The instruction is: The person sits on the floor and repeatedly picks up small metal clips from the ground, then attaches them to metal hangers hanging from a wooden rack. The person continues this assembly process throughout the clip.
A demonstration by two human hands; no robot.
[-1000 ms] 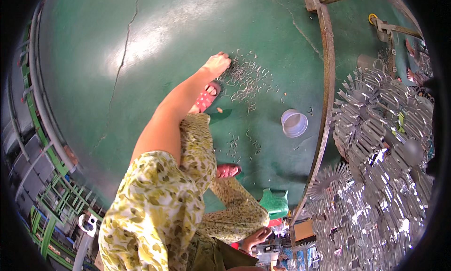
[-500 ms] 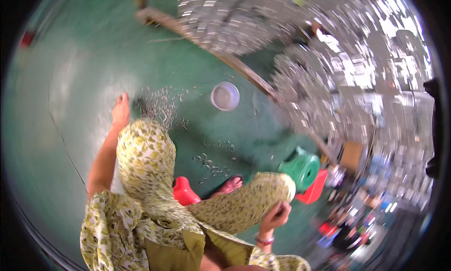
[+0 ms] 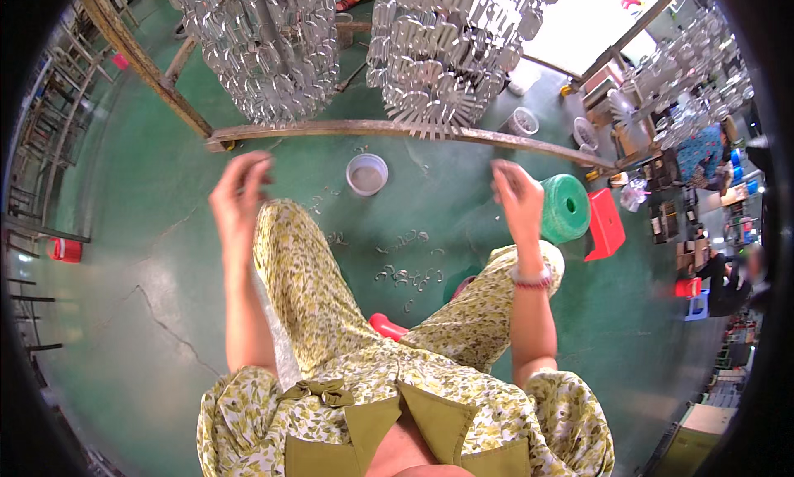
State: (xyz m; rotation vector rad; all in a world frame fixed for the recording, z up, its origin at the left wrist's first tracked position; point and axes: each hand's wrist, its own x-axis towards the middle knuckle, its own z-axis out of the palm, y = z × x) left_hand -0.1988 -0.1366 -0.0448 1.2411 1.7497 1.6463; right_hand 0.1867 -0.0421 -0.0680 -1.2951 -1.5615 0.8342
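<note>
My left hand [image 3: 238, 194] is raised beyond my left knee, close to the wooden beam [image 3: 331, 129]. Its fingers are curled and slightly blurred. On the other side my right hand [image 3: 521, 197] is lifted beside a green round stool [image 3: 564, 208], fingertips bent toward the thumb. Whatever either hand holds is too small or hidden to make out. Between the hands a white round tub [image 3: 366, 176] stands on the green floor. Nearer my legs lie several small curved silvery metal pieces [image 3: 407, 276].
Shiny metal parts hang in dense clusters on the left [image 3: 273, 55] and right [image 3: 438, 55] beyond the beam. A red stool [image 3: 606, 223] adjoins the green one. Tubs with small parts [image 3: 521, 123] stand behind the beam. A person [image 3: 728, 274] is far right.
My view has swung round to face the hanging metal parts. The left hand has come up from the loose pieces on the floor; the right has risen from my right knee.
</note>
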